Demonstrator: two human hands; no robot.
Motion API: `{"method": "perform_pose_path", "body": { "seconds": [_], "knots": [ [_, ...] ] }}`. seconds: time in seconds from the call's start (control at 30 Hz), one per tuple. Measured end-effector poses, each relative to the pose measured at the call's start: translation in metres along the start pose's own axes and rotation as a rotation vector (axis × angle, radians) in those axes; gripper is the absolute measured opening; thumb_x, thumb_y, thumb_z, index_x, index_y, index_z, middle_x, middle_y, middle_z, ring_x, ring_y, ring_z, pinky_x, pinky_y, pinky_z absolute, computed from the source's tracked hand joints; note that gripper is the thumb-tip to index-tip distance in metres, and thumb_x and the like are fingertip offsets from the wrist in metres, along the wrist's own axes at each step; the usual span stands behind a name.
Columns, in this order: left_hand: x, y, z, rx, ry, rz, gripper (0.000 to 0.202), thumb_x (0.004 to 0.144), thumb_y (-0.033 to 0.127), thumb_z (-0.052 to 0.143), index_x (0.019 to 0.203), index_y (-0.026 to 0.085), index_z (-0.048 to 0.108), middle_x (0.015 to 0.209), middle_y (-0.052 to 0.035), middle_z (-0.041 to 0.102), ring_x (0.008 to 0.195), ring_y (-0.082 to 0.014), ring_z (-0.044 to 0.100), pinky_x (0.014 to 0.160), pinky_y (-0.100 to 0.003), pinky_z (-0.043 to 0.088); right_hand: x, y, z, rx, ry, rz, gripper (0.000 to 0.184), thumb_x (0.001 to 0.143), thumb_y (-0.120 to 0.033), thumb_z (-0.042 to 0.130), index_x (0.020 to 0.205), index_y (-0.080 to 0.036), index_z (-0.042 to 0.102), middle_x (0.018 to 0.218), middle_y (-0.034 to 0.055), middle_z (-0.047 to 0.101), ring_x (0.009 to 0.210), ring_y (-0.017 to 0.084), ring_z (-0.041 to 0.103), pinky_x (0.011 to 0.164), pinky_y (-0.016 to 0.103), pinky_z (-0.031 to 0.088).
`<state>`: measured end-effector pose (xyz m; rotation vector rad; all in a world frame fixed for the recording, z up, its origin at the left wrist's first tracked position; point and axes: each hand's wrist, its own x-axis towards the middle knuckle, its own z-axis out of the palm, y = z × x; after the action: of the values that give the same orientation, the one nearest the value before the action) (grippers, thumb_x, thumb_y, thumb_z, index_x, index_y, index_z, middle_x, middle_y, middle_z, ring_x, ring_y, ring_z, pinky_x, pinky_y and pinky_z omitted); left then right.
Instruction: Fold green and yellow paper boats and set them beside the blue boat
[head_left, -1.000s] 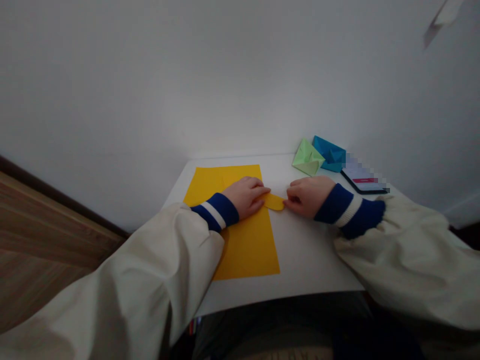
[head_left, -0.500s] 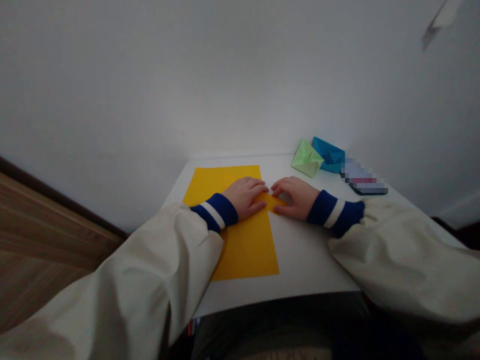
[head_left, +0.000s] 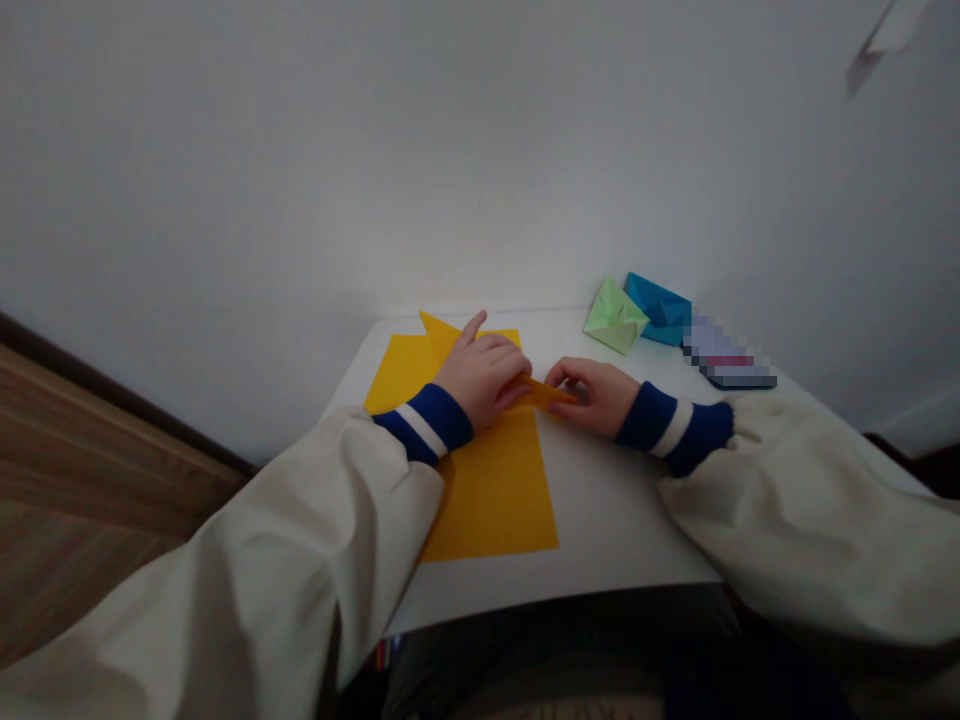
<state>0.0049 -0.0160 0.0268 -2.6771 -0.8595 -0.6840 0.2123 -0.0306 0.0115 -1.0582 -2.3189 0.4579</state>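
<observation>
A yellow paper sheet lies on the white table. On top of it, both hands hold a smaller folded yellow paper piece, raised off the sheet. My left hand grips its middle, with the forefinger pointing up along a corner that sticks out behind the hand. My right hand pinches the piece's other tip, near the sheet's right edge. Both wrists show blue cuffs with a white stripe under cream sleeves.
A green folded paper figure and a blue one stand at the table's far right by the white wall. A phone lies beside them. Wooden flooring shows at the left, below the table.
The folded yellow piece, earlier pressed flat under both hands, is now lifted and tilted. My left hand has closed round it and a corner now stands up behind it.
</observation>
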Motion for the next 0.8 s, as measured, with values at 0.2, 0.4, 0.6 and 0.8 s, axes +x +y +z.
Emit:
{"method": "perform_pose_path", "body": {
  "seconds": [0.2, 0.4, 0.6, 0.8],
  "knots": [
    [0.001, 0.001, -0.006, 0.021, 0.225, 0.048, 0.017, 0.088, 0.029, 0.048, 0.074, 0.023, 0.057, 0.079, 0.004, 0.066, 0.094, -0.0157, 0.058, 0.11, -0.054, 0.011, 0.002, -0.003, -0.008, -0.124, 0.145, -0.246, 0.005, 0.074, -0.021, 0.055, 0.079, -0.02, 0.055, 0.083, 0.0033, 0.063, 0.08, 0.016, 0.054, 0.077, 0.032, 0.041],
    [0.002, -0.001, -0.002, -0.08, 0.317, 0.14, 0.018, 0.088, 0.023, 0.047, 0.071, 0.022, 0.054, 0.075, 0.005, 0.064, 0.089, -0.0126, 0.058, 0.11, -0.053, 0.015, -0.001, 0.001, -0.01, -0.168, 0.189, -0.361, 0.016, 0.069, -0.01, 0.053, 0.08, -0.022, 0.054, 0.087, 0.0016, 0.063, 0.085, 0.016, 0.055, 0.08, 0.032, 0.04],
    [0.001, -0.003, 0.001, -0.127, 0.327, 0.207, 0.014, 0.084, 0.017, 0.049, 0.071, 0.02, 0.053, 0.079, 0.0041, 0.063, 0.087, -0.0118, 0.058, 0.11, -0.053, 0.018, -0.001, 0.002, -0.01, -0.177, 0.295, -0.568, 0.015, 0.071, -0.009, 0.054, 0.079, -0.021, 0.054, 0.083, 0.0019, 0.064, 0.08, 0.016, 0.056, 0.074, 0.032, 0.043],
    [0.002, -0.005, 0.009, -0.151, 0.043, 0.236, 0.012, 0.083, 0.015, 0.048, 0.075, 0.017, 0.057, 0.094, -0.005, 0.065, 0.088, -0.0149, 0.057, 0.094, -0.04, 0.043, 0.002, 0.004, -0.01, -0.331, 0.109, -0.652, 0.009, 0.078, -0.014, 0.051, 0.079, -0.02, 0.058, 0.083, 0.0041, 0.064, 0.084, 0.017, 0.055, 0.078, 0.032, 0.044]
  ]
}}
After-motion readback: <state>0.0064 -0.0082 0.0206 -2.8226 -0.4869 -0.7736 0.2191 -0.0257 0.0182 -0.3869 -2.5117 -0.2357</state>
